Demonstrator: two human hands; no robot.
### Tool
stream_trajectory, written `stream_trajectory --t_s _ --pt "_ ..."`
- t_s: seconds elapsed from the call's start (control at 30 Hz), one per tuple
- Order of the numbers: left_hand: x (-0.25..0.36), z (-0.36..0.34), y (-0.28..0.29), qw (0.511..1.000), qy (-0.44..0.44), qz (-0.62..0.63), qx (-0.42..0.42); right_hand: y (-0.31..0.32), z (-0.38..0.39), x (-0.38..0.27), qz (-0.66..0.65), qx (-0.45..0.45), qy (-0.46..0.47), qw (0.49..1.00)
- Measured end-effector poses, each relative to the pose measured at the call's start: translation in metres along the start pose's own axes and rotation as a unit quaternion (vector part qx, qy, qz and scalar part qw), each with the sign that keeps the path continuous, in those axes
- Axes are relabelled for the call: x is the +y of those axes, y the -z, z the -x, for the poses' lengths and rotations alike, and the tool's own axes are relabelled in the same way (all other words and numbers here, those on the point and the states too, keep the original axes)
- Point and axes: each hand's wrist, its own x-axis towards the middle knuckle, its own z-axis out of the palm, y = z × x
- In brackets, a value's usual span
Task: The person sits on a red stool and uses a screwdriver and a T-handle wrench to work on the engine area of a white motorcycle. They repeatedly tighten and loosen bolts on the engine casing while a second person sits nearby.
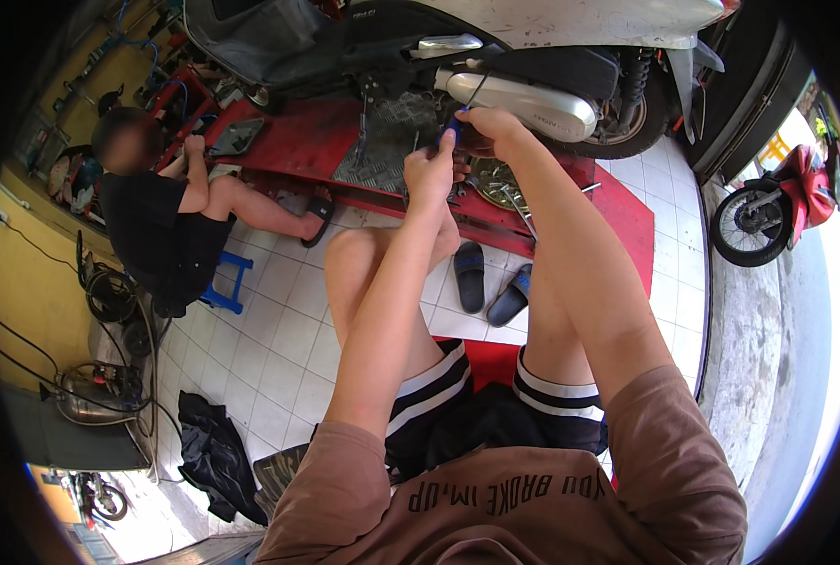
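Left hand (428,171) and right hand (491,130) close around a blue-handled tool (456,124) before the silver scooter cover (533,109). Seemingly it's being positioned — next likely calls for steady aim.

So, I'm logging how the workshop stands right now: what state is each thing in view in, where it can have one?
Blue-handled tool, held up beside the scooter
Scooter, upright
Pair of sandals, unworn, on the tiles
Blue stool, sat on
Black cloth, crumpled
Black hose, coiled
Red motorbike, standing outside
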Motion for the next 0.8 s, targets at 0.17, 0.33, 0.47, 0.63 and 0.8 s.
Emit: stream_trajectory --t_s 0.17,0.33,0.47,0.63,0.8 --pt "0.002 0.010 -0.001 0.921 -0.264 -0.282 0.052 -0.001 0.007 0.000 0.035 0.048 0.033 0.998" --pt "0.008 0.014 -0.009 0.772 -0.512 -0.374 0.045 0.001 -0.007 0.010 -0.063 0.061 0.065 0.994" --pt "-0.002 0.006 -0.006 0.910 -0.318 -0.267 0.012 -0.002 -0.009 0.006 -0.119 0.004 0.007 0.993" --pt "-0.002 0.008 0.000 0.990 0.067 -0.030 -0.120 0.000 0.005 0.001 -0.174 -0.035 -0.001 0.984" --pt "-0.004 0.000 -0.002 0.954 0.157 0.170 -0.191 0.015 -0.052 0.012 -0.160 -0.078 -0.030 0.984"
